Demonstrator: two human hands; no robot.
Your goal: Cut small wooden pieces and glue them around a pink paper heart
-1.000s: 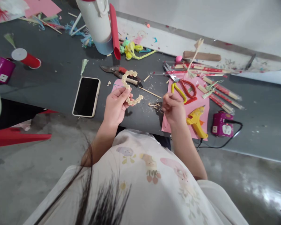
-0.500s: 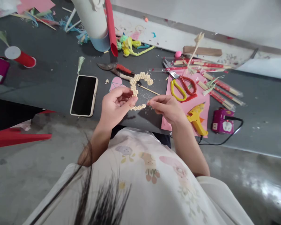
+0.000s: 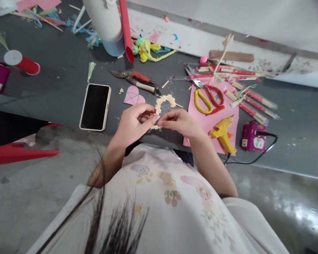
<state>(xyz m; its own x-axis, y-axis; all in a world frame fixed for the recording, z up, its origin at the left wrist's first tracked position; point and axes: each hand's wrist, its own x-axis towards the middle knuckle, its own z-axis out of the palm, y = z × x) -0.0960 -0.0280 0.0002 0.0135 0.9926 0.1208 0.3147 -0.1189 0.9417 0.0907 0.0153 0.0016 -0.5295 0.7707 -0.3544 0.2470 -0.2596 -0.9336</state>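
A curved strand of small cream beads [image 3: 165,99] hangs over the table in an open hook shape. My left hand [image 3: 134,121] is closed round its left side, with the thumb and fingers pinching the beads. My right hand [image 3: 178,122] has its thumb and fingers pressed together on the strand's lower end, which its fingertips partly cover. A pink heart-shaped card with drawn lines [image 3: 133,95] lies just beyond my left hand. Behind the strand lie pruning shears [image 3: 137,79] and a thin wooden stick [image 3: 179,105].
A phone [image 3: 94,107] lies left of my hands. On the right, scissors [image 3: 203,101] and a yellow glue gun [image 3: 223,133] lie on pink paper [image 3: 192,121], near a purple box with a cable [image 3: 253,137]. A white bottle [image 3: 103,21] and wrapped chopsticks [image 3: 250,93] are farther back.
My right hand has moved left, closer to my left hand and onto the strand's lower end. The strand has shifted slightly downward and right, uncovering more of the heart card and shears.
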